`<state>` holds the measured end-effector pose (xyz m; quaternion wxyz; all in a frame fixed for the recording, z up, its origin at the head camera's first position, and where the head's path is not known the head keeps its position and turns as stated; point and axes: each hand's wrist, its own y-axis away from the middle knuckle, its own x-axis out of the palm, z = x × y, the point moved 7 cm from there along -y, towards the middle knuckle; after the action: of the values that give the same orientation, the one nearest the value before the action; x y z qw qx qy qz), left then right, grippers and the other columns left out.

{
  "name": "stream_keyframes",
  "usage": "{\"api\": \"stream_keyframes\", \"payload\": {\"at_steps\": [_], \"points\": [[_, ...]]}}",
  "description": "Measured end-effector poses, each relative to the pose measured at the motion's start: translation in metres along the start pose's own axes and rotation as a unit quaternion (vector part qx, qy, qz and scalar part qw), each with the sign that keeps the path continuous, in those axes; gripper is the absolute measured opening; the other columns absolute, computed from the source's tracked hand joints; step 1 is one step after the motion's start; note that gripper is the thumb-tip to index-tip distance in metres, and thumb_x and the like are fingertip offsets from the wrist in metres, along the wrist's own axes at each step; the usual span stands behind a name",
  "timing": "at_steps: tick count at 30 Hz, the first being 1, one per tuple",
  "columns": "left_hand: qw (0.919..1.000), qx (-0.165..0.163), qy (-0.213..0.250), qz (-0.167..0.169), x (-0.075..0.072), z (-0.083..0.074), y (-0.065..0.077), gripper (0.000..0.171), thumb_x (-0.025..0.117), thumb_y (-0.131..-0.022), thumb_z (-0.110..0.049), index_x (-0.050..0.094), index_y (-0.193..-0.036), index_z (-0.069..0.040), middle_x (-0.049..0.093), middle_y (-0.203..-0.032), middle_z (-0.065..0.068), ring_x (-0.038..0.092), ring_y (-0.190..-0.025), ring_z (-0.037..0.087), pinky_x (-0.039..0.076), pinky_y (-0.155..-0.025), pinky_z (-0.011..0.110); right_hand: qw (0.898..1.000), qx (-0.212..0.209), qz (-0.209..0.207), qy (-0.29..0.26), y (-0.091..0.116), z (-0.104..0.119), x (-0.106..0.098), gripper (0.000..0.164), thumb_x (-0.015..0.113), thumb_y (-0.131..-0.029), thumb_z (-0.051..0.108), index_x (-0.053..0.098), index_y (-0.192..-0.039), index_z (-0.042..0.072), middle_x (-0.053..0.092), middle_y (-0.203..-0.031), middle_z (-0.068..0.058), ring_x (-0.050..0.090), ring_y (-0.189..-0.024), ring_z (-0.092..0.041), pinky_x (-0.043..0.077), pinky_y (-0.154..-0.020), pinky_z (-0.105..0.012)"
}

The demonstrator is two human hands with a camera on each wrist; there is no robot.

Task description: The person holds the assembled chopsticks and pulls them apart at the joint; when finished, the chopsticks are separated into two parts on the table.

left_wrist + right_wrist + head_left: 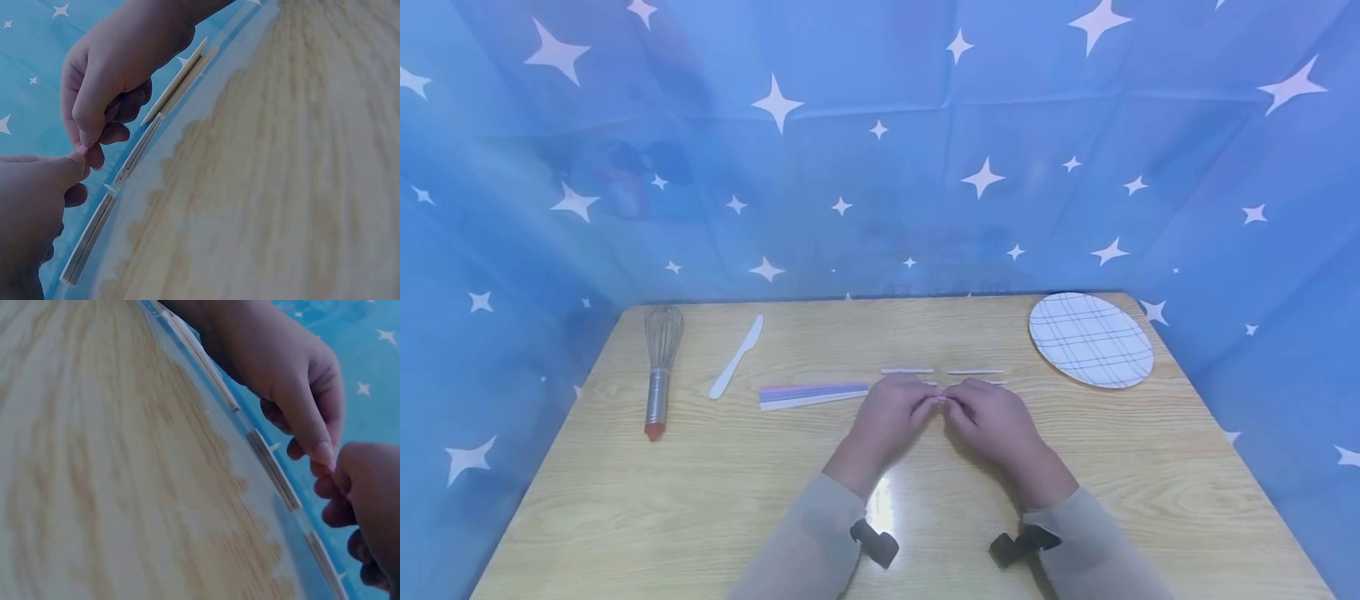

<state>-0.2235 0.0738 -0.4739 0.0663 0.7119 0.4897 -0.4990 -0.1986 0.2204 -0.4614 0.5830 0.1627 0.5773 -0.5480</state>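
My left hand [889, 415] and right hand [994, 419] meet above the middle of the table, fingertips almost together. Thumb and fingers of each hand pinch a thin pink strip [939, 398]. Most of it is hidden; a bit of pink strip [83, 149] shows between the thumbs in the left wrist view. Just beyond the fingers lie short, thin, pale strips, one at the left [907, 371] and one at the right [975, 372], with more partly behind the hands. Left of my left hand, longer pink, blue and white strips [812, 396] overlap in a narrow fan.
A whisk [658, 367] with a red end lies far left on the wooden table [700, 500]. Between it and the fanned strips is a white knife [736, 358]. A white checked plate [1092, 340] lies at the back right. A blue star-patterned cloth [880, 167] stands behind the table.
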Motion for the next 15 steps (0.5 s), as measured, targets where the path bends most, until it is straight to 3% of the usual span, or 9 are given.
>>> {"api": "stream_keyframes", "payload": {"at_steps": [7, 15], "points": [[0.9990, 0.036, -0.007, -0.027, -0.0012, -0.0031, -0.0014, 0.021, 0.068, -0.107, -0.033, 0.083, -0.114, -0.020, 0.077, -0.100, -0.007, 0.070, -0.096, 0.012, 0.054, -0.096, 0.028, 0.999, -0.041, -0.032, -0.010, 0.0002, -0.0026, 0.0013, 0.015, 0.071, -0.094, 0.015, 0.084, -0.102, 0.015, 0.065, -0.079, 0.007, 0.055, -0.067, -0.010, 0.056, -0.062, -0.036], [0.9959, 0.068, 0.004, -0.061, 0.0006, -0.0046, 0.0013, 0.021, 0.069, -0.105, -0.032, 0.083, -0.116, -0.020, 0.075, -0.093, -0.007, 0.065, -0.088, 0.009, 0.054, -0.089, 0.023, 0.994, -0.073, -0.061, -0.048, 0.0058, -0.0089, -0.0006, 0.016, 0.074, -0.094, 0.014, 0.084, -0.106, 0.015, 0.065, -0.079, 0.007, 0.053, -0.065, -0.009, 0.053, -0.058, -0.035]]}}
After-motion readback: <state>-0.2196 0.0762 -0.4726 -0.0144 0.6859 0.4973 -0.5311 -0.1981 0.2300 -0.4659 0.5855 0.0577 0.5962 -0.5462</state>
